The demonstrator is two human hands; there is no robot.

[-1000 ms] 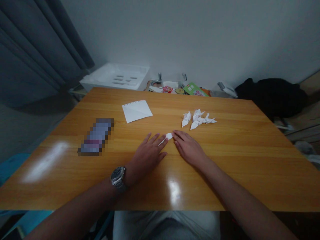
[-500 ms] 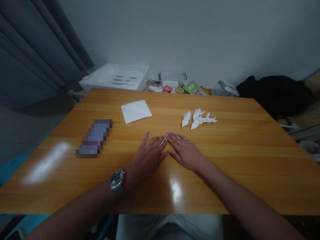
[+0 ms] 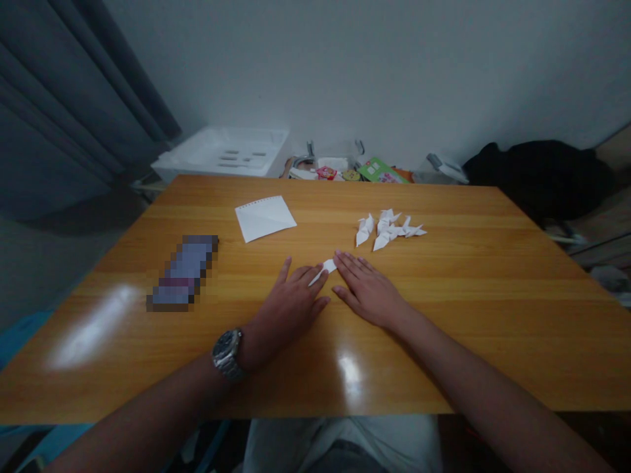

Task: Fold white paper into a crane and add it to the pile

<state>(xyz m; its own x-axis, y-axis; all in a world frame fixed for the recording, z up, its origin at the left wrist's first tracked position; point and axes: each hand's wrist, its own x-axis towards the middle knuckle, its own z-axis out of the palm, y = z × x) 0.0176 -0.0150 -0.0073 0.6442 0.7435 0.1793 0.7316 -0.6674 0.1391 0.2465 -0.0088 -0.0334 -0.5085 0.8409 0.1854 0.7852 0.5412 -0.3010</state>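
A small folded piece of white paper [image 3: 329,266] lies on the wooden table between my hands, partly hidden beneath the fingers. My left hand [image 3: 290,295], a metal watch [image 3: 227,353] on its wrist, rests flat over the paper's left part with thumb and fingers stretched out. Extended fingers of my right hand [image 3: 367,289] touch the paper's right end, palm down. Just beyond the right hand, several folded white paper cranes [image 3: 389,230] sit in a cluster.
Toward the back left lies a white sheet with a perforated edge [image 3: 266,218]. A blurred-out phone-like device [image 3: 183,272] is on the left of the table [image 3: 276,387]. Past the far edge stand a white plastic bin [image 3: 221,154] and a green booklet [image 3: 382,171].
My right hand has slid slightly right and away from the left, so more of the folded paper shows between them. The left hand stays nearly in place. The view has shifted a little.
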